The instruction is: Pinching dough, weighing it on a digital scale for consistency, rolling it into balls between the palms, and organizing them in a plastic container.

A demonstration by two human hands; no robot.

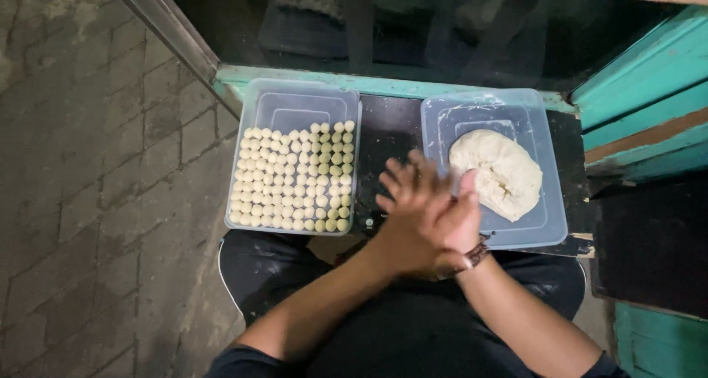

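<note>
a: quick one. person's two palms pressed flat together, left hand (413,223) under and across, right hand (453,212) on top, fingers fanned out and not curled. looks like a bit of dough being rolled between them.
b: can you see the piece?
a: no, hidden between the palms. can't tell if anything is in there at all, so hold state unclear for both.
b: where's the rest of the stuff?
a: big dough lump (495,173) sits just beyond the right hand in the clear tub (549,223), right palm's edge almost at the lump. left of the hands is the second clear tub (295,105), filled with rows of small dough balls (295,179), far end of it still bare plastic. dark board (387,131) runs under both tubs, past the fingertips. beaded bracelet (476,256) on the right wrist.
b: note on doing the roll well?
a: my read: light even pressure, small circles, palms kept flat so the ball comes out round and the same size as the rows. hands staying between the two tubs keeps the reach short either way. too much squeeze would likely flatten it.
b: fine, next.
</note>
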